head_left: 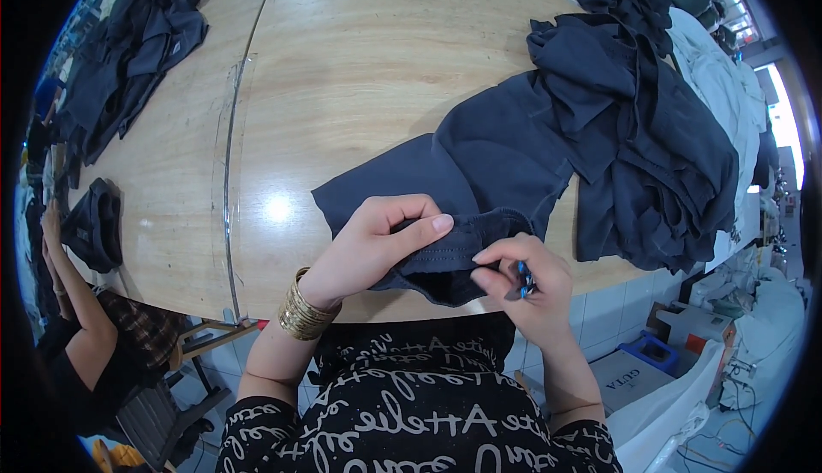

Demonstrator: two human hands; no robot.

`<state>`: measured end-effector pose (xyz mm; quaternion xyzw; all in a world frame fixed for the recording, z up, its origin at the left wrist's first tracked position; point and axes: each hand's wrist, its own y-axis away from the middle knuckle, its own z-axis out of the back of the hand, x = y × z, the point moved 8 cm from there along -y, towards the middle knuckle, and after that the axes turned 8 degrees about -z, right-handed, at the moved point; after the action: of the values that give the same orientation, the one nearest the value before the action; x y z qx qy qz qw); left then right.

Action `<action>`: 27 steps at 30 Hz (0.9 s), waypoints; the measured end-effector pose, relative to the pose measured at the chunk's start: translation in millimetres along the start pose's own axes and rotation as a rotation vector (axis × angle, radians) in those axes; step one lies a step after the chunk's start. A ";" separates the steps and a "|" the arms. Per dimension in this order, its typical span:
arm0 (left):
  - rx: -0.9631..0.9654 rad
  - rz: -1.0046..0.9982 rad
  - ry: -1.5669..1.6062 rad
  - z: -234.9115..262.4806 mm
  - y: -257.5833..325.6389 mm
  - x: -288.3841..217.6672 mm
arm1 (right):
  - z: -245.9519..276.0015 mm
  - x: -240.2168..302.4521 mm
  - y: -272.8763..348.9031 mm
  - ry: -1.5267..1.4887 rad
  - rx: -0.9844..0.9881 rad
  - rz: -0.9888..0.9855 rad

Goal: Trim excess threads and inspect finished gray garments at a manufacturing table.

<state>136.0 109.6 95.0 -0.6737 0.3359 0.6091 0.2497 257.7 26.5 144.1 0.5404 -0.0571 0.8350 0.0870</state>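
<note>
A pair of dark navy shorts lies on the table's near edge, its stitched elastic waistband turned toward me and gaping. My left hand grips that waistband, thumb on top and fingers underneath, partly hidden by cloth. Close to the waistband's right side, the thumb and forefinger of my right hand come nearly together at the fabric; any thread between them is too small to make out. Tucked in the right palm is a small blue-and-dark pair of thread snips, mostly covered by fingers.
A heap of dark garments covers the right side of the wooden table, with white cloth beyond. More dark clothes lie far left. At left sits a co-worker, near a folded dark garment. Boxes stand lower right.
</note>
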 end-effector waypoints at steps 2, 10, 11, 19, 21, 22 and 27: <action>0.002 -0.007 -0.036 0.6 0.0 -0.9 | 2.0 5.0 -4.5 0.070 -0.028 0.032; 0.007 -0.042 -0.078 -0.2 0.4 -5.7 | 3.7 16.4 2.6 0.581 -0.017 0.301; 0.008 -0.042 -0.078 -0.9 0.5 -5.7 | 4.1 18.0 -0.1 0.563 -0.038 0.271; 0.000 -0.062 -0.125 -0.4 1.4 -6.7 | 1.3 15.3 2.8 0.615 -0.003 0.275; -0.002 -0.057 -0.119 -1.6 1.3 -8.5 | -0.3 17.8 2.4 0.622 -0.009 0.306; -0.005 -0.051 -0.112 -1.9 1.5 -8.8 | -0.5 18.1 2.2 0.622 -0.008 0.306; -0.002 -0.062 -0.131 -1.4 2.0 -8.0 | -1.9 20.7 1.9 0.628 -0.010 0.314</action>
<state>135.1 108.5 103.2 -0.6427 0.2969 0.6443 0.2893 247.3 26.7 162.2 0.2414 -0.1137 0.9634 -0.0264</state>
